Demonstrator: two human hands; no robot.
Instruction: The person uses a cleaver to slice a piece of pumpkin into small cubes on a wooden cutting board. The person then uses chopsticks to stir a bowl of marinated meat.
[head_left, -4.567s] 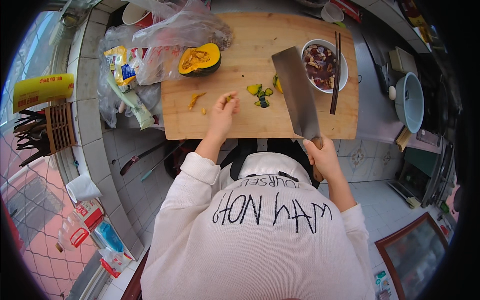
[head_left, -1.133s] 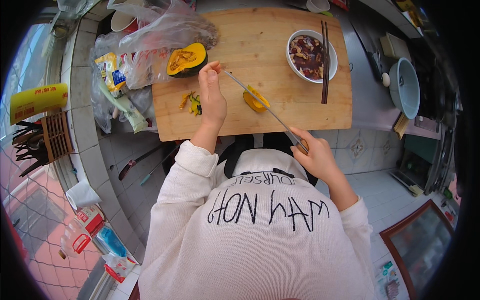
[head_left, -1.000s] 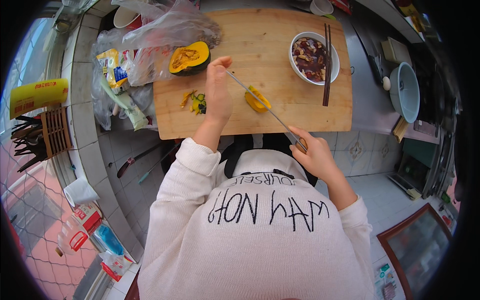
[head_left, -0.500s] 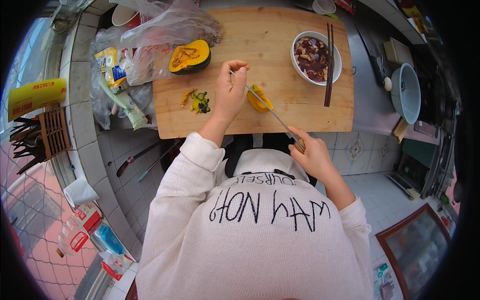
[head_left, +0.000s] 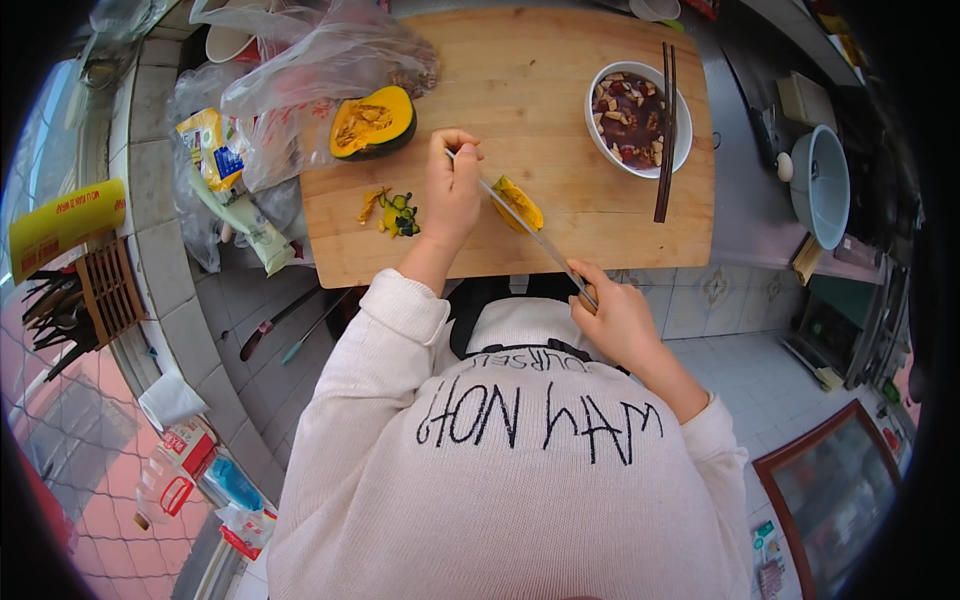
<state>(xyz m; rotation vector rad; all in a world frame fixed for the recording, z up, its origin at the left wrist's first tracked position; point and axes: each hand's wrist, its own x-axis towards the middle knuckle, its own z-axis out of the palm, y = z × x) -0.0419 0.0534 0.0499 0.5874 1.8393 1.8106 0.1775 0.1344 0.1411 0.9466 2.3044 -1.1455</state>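
Wooden cutting board (head_left: pixel 560 90) below me. Cleaver (head_left: pixel 540 239) edge-on: my right hand (head_left: pixel 618 318) grips its handle; my left hand (head_left: pixel 453 195), fingers curled, meets its far end, pinching or not I cannot tell. Pumpkin half (head_left: pixel 373 123), upper left. Pumpkin wedge (head_left: pixel 525 203) on board, crossed by cleaver. Peel scraps (head_left: pixel 400 215) left

Beyond the pumpkin wedge (head_left: pixel 525 205), the cutting board (head_left: pixel 520 80) offers a bare stretch to pass over; another opens between wedge and bowl (head_left: pixel 603 148). The cleaver (head_left: pixel 540 237) crosses the wedge, while the left hand (head_left: pixel 453 190) and peel scraps (head_left: pixel 402 215) obstruct its left.
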